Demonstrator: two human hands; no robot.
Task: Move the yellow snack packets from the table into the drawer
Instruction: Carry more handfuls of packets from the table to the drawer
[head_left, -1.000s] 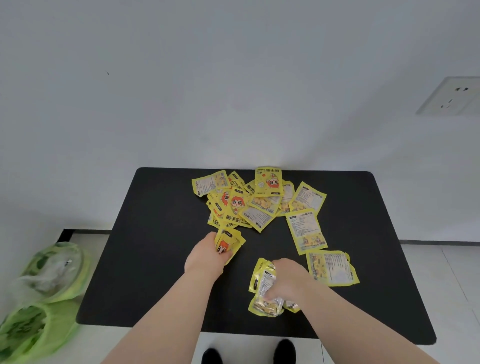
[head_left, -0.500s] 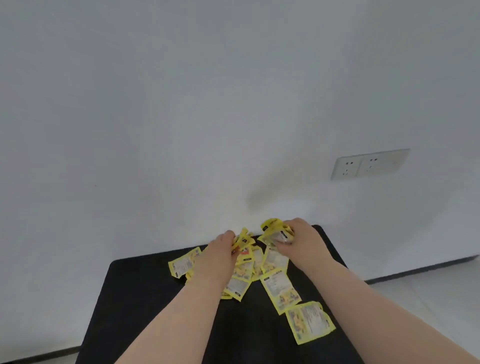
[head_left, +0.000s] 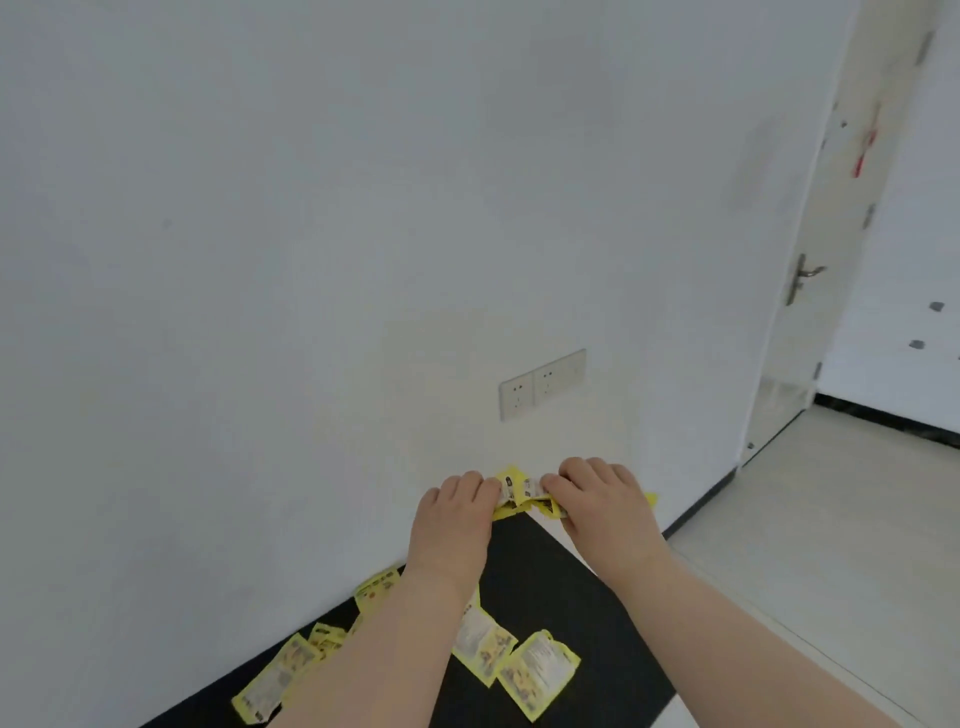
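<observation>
My left hand (head_left: 453, 514) and my right hand (head_left: 602, 506) are raised side by side above the black table (head_left: 561, 587), both gripping a bunch of yellow snack packets (head_left: 517, 491) between them. A yellow edge sticks out to the right of my right hand. Several more yellow packets (head_left: 535, 670) lie loose on the table below, some hidden under my left forearm. No drawer is in view.
A white wall fills the view ahead, with a double socket (head_left: 540, 384) on it. To the right stands an open white door (head_left: 810, 270) with a metal handle, and pale floor tiles (head_left: 831, 519) beyond the table's right edge.
The view has swung up and to the right. Both hands have lifted off the pile together with the packets, and the door has come into sight.
</observation>
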